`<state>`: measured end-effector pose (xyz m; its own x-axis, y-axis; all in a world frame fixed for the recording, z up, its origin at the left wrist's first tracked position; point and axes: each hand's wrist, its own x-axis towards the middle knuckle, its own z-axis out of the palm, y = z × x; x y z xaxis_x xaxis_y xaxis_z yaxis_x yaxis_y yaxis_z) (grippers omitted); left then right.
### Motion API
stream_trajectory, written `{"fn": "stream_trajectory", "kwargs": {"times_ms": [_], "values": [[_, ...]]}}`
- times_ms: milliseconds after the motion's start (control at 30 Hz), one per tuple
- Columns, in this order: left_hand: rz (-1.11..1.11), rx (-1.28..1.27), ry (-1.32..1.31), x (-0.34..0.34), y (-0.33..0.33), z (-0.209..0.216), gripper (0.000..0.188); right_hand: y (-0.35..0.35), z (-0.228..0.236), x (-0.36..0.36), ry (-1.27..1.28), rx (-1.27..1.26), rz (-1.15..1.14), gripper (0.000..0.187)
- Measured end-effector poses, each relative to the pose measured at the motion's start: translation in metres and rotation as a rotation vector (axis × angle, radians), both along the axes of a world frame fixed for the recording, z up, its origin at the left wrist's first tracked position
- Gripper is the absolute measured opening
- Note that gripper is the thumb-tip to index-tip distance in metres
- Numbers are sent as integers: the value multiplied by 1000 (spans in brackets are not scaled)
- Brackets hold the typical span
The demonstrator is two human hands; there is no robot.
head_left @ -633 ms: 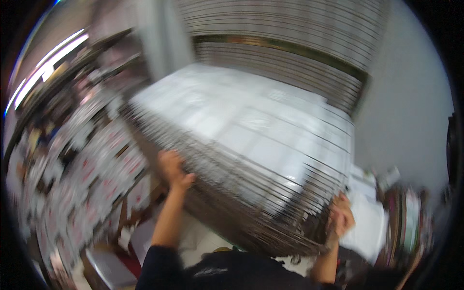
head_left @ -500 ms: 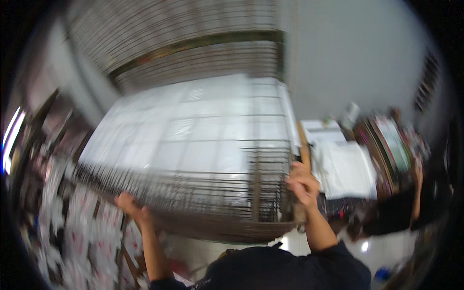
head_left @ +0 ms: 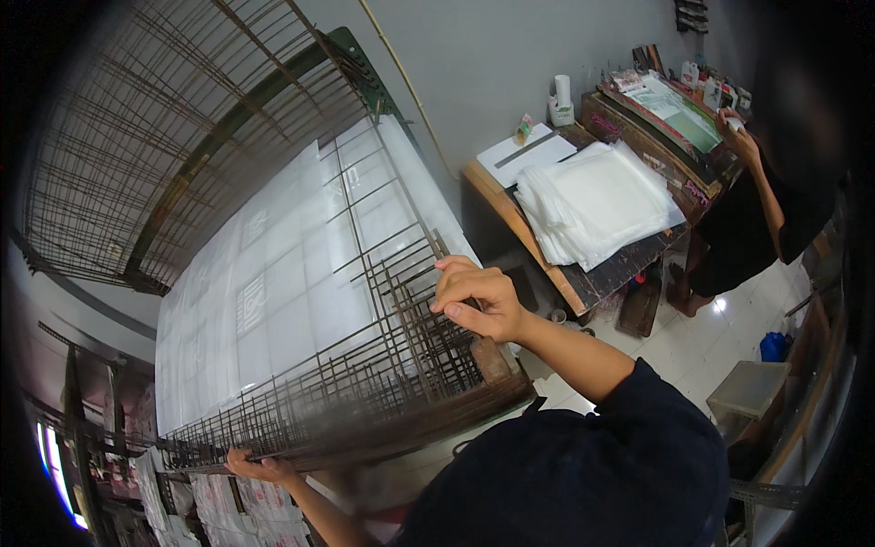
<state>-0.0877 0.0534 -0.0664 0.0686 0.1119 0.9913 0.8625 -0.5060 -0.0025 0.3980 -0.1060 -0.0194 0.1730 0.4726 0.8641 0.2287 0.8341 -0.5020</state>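
Note:
A large metal wire drying rack (head_left: pixel 301 387) stands before me. Clear-whitish plastic sheets (head_left: pixel 205 337) with pale prints lie in rows across its wire shelf. My right hand (head_left: pixel 478 301) is closed around the wires at the right side of the rack, by its near right corner. A brown block (head_left: pixel 490 360) sits at that corner, just below this hand. At the near left, my left hand (head_left: pixel 258 467) is closed over the front rail, its fingertips partly hidden by the rail. Part of the front rail is smeared by motion.
Raised wire shelves (head_left: pixel 100 137) tilt up at the back left. On the right, a dark bench (head_left: pixel 629 264) bears a stack of whitish plastic bags (head_left: pixel 597 196). Beyond it a co-worker's hand (head_left: pixel 736 137) is at a green-and-white framed panel (head_left: pixel 674 109). Printed bags (head_left: pixel 219 501) hang below left.
My view has turned to the right, so the rack appears slanted and more of the bench shows. My right hand sits farther from the corner block. Both hands remain on the rack.

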Motion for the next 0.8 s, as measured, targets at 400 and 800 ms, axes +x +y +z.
{"fn": "stream_trajectory", "kwargs": {"times_ms": [400, 800], "values": [[-42, -74, -36, -14, 3, -10, 68, 1, 2, -2, 14, 6, -11, 7], [-91, -60, -197, 51, -20, 23, 66, 2, 2, 3, -21, -14, -28, 11]]}}
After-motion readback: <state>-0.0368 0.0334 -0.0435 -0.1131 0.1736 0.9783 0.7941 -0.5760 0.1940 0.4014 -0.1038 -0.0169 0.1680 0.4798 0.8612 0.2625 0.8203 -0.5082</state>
